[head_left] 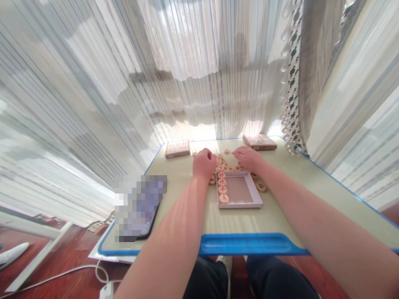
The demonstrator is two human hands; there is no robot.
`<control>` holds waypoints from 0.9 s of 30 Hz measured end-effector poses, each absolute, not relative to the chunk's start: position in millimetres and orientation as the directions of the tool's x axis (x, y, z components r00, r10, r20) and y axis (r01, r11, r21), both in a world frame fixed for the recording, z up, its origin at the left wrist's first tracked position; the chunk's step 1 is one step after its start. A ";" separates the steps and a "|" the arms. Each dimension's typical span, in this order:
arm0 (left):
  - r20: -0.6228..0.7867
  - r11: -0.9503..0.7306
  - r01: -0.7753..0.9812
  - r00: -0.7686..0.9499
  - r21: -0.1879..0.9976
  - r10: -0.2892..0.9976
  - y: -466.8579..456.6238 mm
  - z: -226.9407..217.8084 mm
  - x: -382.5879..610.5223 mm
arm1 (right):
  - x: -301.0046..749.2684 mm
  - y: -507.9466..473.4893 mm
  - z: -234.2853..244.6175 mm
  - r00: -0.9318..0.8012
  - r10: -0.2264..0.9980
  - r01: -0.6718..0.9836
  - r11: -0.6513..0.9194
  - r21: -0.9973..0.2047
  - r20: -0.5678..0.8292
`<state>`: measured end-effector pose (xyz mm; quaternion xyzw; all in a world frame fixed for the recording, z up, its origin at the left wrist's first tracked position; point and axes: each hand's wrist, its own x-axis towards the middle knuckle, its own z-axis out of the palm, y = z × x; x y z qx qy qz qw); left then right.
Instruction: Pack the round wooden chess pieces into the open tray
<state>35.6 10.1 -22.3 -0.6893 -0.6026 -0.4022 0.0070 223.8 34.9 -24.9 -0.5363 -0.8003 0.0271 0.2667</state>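
A shallow white open box (256, 187) lies on the table in front of me. Along its left wall, several round xiangqi pieces (222, 189) with red characters stand in a column. Just beyond the box is a loose cluster of more xiangqi pieces (226, 165), partly covered by my hands. My left hand (204, 164) is curled closed at the cluster's left side, and its fingertips are hidden. At the right side, my right hand (247, 158) is bent over the pieces with its fingers drawn together. What either hand holds cannot be made out.
Two flat printed boxes lie at the table's far edge, one left (177, 148) and one right (259, 141). A phone (143, 207) with a blurred screen is at the left. The table (311, 187) has a blue rim. Sheer curtains (193, 62) hang behind it.
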 end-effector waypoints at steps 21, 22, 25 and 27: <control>0.567 -0.301 0.846 -0.001 0.440 0.824 7.7 -12.7 38.8 | 224.3 24.4 -15.2 -0.258 0.943 0.943 0.294 -0.158 0.212; 0.568 -0.314 0.844 0.012 0.436 0.823 7.5 -12.3 39.1 | 223.6 23.5 -14.1 -0.254 0.943 0.945 0.290 -0.154 0.214; 0.585 -0.356 0.841 0.058 0.409 0.809 6.6 -10.9 40.3 | 221.6 22.0 -12.5 -0.220 0.950 0.943 0.265 -0.199 0.223; 0.585 -0.366 0.847 0.082 0.386 0.807 5.2 -9.0 41.7 | 221.0 22.3 -13.9 -0.193 0.952 0.933 0.253 -0.256 0.238</control>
